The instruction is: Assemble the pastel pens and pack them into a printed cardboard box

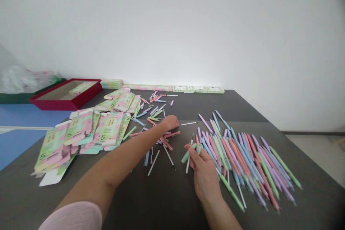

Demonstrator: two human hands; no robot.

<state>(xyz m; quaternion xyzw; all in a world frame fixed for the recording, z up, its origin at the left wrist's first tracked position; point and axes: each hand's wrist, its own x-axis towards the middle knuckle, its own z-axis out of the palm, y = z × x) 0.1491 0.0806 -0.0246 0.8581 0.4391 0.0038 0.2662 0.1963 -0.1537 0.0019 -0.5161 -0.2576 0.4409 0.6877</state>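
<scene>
My right hand (pixel 204 172) is closed, thumb and fingers pinching pale green pen barrel pieces (pixel 185 156). A white pen refill (pixel 188 165) passes behind these fingers; I cannot tell whether it is gripped or lies on the table. Stretched forward, my left hand (pixel 171 123) has its fingers curled down over the scattered pen parts, and what they hold, if anything, is hidden. Red pen barrel pieces (pixel 166 143) lie just below it. Close to its right is another white refill (pixel 189 123). More refills (pixel 153 163) lie loose on the dark table.
Many pastel pens (pixel 242 154) lie in a broad pile at right. Printed cartons (pixel 107 129) are heaped at left, near a red box (pixel 78 95). A row of small boxes (pixel 183 88) lines the wall. Plastic bags (pixel 27 81) sit far left.
</scene>
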